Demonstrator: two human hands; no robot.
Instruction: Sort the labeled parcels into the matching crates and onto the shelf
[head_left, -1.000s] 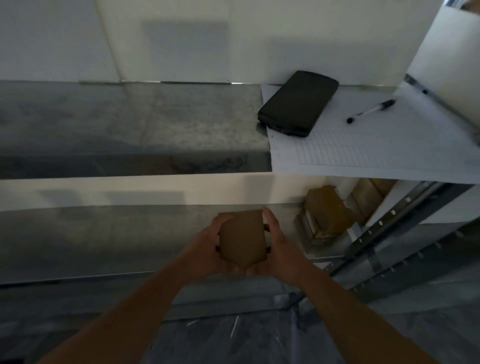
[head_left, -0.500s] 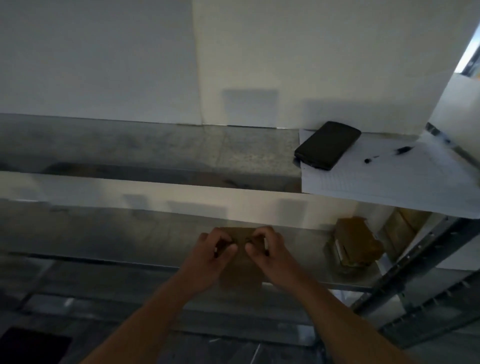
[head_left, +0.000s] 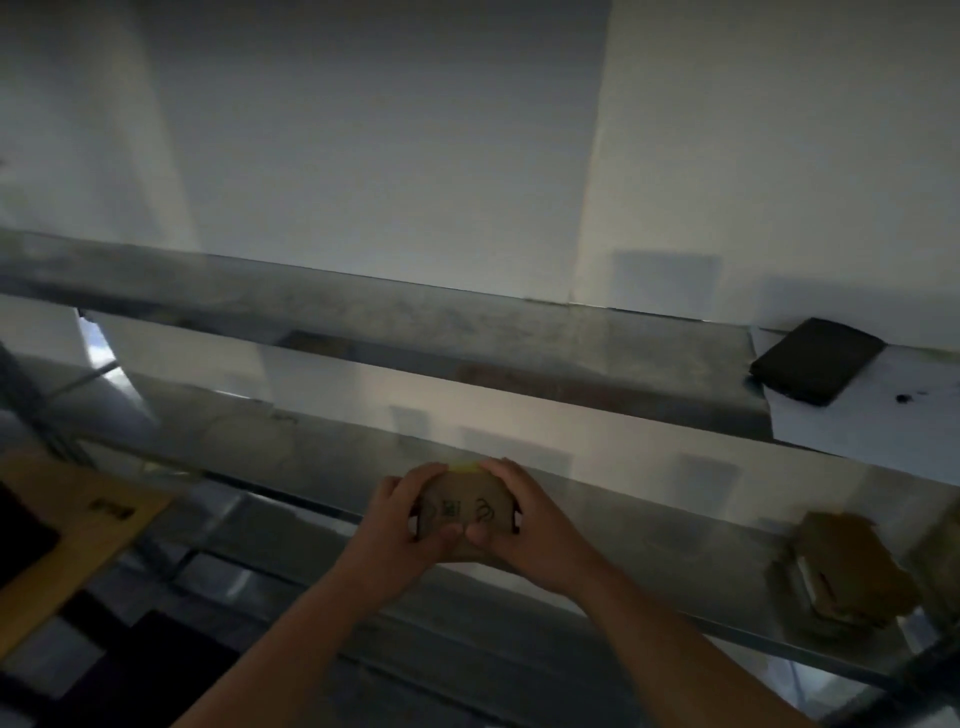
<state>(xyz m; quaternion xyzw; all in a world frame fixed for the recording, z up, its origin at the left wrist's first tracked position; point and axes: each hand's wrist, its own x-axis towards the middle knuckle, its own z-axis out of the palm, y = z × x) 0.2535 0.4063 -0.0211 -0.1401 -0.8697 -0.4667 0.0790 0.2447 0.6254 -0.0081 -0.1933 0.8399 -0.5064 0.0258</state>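
Gripping small parcel (head_left: 464, 506) w/ both hands, fingers (head_left: 519, 480) curled round it, shelf (head_left: 675, 525) behind, more parcels (head_left: 841, 571) rt

The scene is dim and grey, with the brightest patch on the pale wall (head_left: 779, 156) at upper right. Soft rectangular shadows fall on that wall and behind the lower shelf (head_left: 649, 519). The whole frame is soft with motion blur (the brown parcel at far right (head_left: 852, 566) is smeared most). Wide-angle distortion bends the shelf edges, and the lower left corner sinks into near black.
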